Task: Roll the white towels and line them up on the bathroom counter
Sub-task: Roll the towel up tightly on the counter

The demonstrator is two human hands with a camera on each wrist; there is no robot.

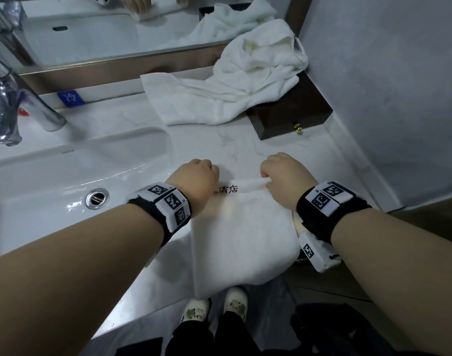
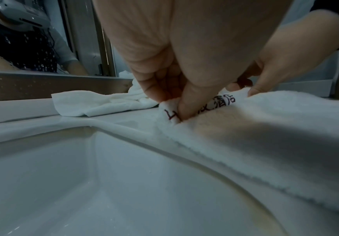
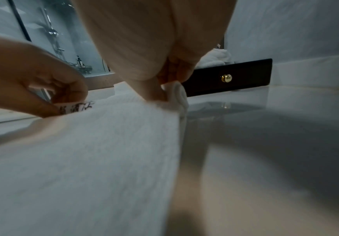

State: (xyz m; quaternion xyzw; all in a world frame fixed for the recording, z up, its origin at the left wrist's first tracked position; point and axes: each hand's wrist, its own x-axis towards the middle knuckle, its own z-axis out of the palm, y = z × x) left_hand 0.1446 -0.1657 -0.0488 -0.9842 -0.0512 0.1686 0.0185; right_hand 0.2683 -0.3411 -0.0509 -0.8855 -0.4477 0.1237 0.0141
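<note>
A folded white towel (image 1: 242, 237) with dark red embroidered lettering lies on the marble counter (image 1: 245, 142), its near end hanging over the counter's front edge. Its far edge is curled over into a small roll. My left hand (image 1: 198, 179) pinches the left end of that roll (image 2: 169, 111), thumb and fingers curled on the cloth. My right hand (image 1: 284, 176) pinches the right end of the roll (image 3: 177, 92). A second white towel (image 1: 194, 98) lies half spread at the back, and a crumpled one (image 1: 260, 57) is heaped in the back right corner.
The white sink basin (image 1: 52, 191) and chrome tap (image 1: 11, 106) sit to the left. A dark wooden box (image 1: 291, 116) with a brass knob stands at the back right under the crumpled towel. A mirror runs along the back, a wall along the right.
</note>
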